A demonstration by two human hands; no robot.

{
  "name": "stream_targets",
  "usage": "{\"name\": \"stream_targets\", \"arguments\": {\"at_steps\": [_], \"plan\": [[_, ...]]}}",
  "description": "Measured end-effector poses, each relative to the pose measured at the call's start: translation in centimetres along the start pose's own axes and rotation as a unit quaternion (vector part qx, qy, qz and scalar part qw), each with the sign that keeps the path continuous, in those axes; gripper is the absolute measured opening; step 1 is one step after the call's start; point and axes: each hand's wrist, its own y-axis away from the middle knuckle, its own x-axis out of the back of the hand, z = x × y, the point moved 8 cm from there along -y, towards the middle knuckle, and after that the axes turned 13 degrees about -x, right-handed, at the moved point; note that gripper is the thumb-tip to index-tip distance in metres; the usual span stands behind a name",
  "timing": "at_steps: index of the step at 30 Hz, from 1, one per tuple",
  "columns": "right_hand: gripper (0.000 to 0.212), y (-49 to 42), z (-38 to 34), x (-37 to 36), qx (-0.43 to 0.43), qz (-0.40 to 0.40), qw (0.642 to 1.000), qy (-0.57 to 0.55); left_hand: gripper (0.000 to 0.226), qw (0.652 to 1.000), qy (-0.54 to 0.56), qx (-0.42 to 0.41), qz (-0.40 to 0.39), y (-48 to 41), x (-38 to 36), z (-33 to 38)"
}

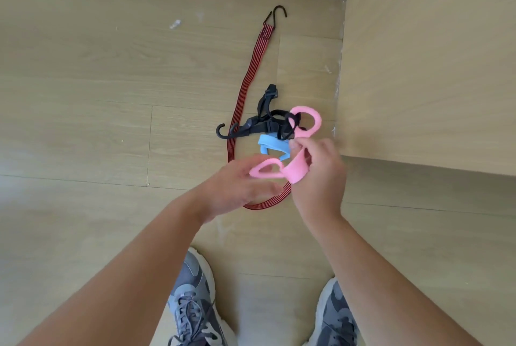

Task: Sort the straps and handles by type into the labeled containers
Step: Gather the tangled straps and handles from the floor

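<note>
Two grey shoes (192, 303) at the bottom edge, standing on pale wood-plank floor (83, 94). Both bare forearms reach forward. Right hand (318, 178) has its fingers curled round the pink strap (296, 172), held up off the floor; one pink loop sticks out toward the left hand and another rises above the right fingers. Left hand (240, 189) is motion-blurred, fingers mostly straight at the lower pink loop; cannot tell whether it grips. Just beyond, on the floor, lies a blue strap (272, 146), touching a tangled black strap (268, 122) with buckles. A red-and-black bungee cord (248, 83) curves under the hands and runs away, with a black hook at each end. A light wood panel (418, 66) fills the right side.
</note>
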Motion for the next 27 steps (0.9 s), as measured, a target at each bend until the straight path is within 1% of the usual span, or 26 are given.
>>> {"name": "stream_targets", "arguments": {"at_steps": [1, 3, 5, 6, 7, 8, 9, 11, 12, 14, 16, 18, 19, 20, 21, 22, 23, 24, 25, 26, 27], "plan": [[0.019, 0.2, 0.1, -0.3, 0.01, -0.016, 1.0, 0.007, 0.03, 1.0, 0.002, -0.022, 0.02, 0.0, 0.2, 0.9], [0.019, 0.3, 0.3, -0.6, 0.007, -0.043, 0.999, 0.006, 0.024, 0.997, -0.05, -0.04, 0.031, 0.2, 0.7, 2.3], [0.021, 0.3, 0.6, -0.8, -0.002, -0.066, 0.998, -0.003, 0.028, 0.988, -0.154, -0.035, -0.006, 0.6, 0.7, 2.9], [0.025, 0.4, 0.5, -1.1, -0.006, -0.084, 0.996, -0.005, 0.033, 0.979, -0.2, -0.033, -0.024, 0.8, 0.6, 3.0], [0.033, 0.5, 0.5, -1.5, -0.012, -0.108, 0.994, -0.007, 0.039, 0.973, -0.227, -0.033, -0.032, 1.0, 0.4, 3.1], [0.042, 0.8, 0.5, -2.0, -0.025, -0.136, 0.99, -0.014, 0.039, 0.972, -0.23, -0.037, -0.034, 1.2, 0.3, 3.1], [0.047, 0.9, 0.7, -2.5, -0.048, -0.154, 0.987, -0.025, 0.036, 0.98, -0.194, -0.041, -0.02, 1.4, 0.2, 3.0], [0.038, 0.7, 1.9, -2.9, -0.105, -0.14, 0.984, -0.035, 0.028, 0.996, -0.055, -0.043, 0.058, 1.8, 0.9, 2.6], [0.031, 0.4, 2.8, -3.3, -0.13, -0.133, 0.982, -0.022, 0.026, 0.993, 0.006, -0.042, 0.107, 1.9, 1.6, 2.1], [0.021, -0.3, 4.6, -5.3, -0.156, -0.161, 0.973, 0.044, 0.028, 0.982, 0.062, -0.033, 0.177, 2.0, 3.1, 0.4], [0.033, -1.2, 5.5, -7.5, -0.112, -0.199, 0.964, 0.133, 0.031, 0.971, 0.097, -0.011, 0.219, 1.9, 4.1, -1.7], [0.044, -2.3, 5.8, -9.0, -0.056, -0.204, 0.954, 0.214, 0.032, 0.965, 0.123, 0.015, 0.231, 1.4, 4.4, -3.5], [0.044, -2.9, 5.8, -9.5, -0.043, -0.199, 0.948, 0.245, 0.031, 0.962, 0.135, 0.027, 0.235, 1.2, 4.4, -4.3], [0.042, -3.5, 5.9, -9.7, -0.041, -0.199, 0.941, 0.269, 0.03, 0.958, 0.15, 0.037, 0.241, 0.9, 4.4, -4.8], [0.034, -3.9, 5.8, -9.9, -0.04, -0.2, 0.936, 0.286, 0.027, 0.952, 0.167, 0.047, 0.251, 0.7, 4.4, -5.3], [0.022, -4.3, 5.4, -9.9, -0.037, -0.196, 0.934, 0.296, 0.023, 0.945, 0.183, 0.057, 0.265, 0.6, 4.4, -5.6], [0.009, -4.5, 5.1, -9.7, -0.036, -0.189, 0.936, 0.295, 0.019, 0.936, 0.194, 0.069, 0.284, 0.5, 4.5, -5.7], [0.013, -4.7, 4.5, -9.2, -0.034, -0.173, 0.943, 0.281, 0.017, 0.928, 0.2, 0.08, 0.304, 0.4, 4.7, -5.8], [0.023, -4.8, 4.1, -8.6, -0.036, -0.156, 0.953, 0.258, 0.015, 0.922, 0.199, 0.09, 0.32, 0.4, 4.7, -5.8], [0.028, -5.0, 3.8, -7.7, -0.045, -0.136, 0.966, 0.216, 0.013, 0.917, 0.196, 0.098, 0.333, 0.4, 4.7, -5.7], [0.029, -5.1, 3.7, -6.7, -0.056, -0.12, 0.978, 0.158, 0.013, 0.912, 0.197, 0.105, 0.344, 0.4, 4.5, -5.6]]}}
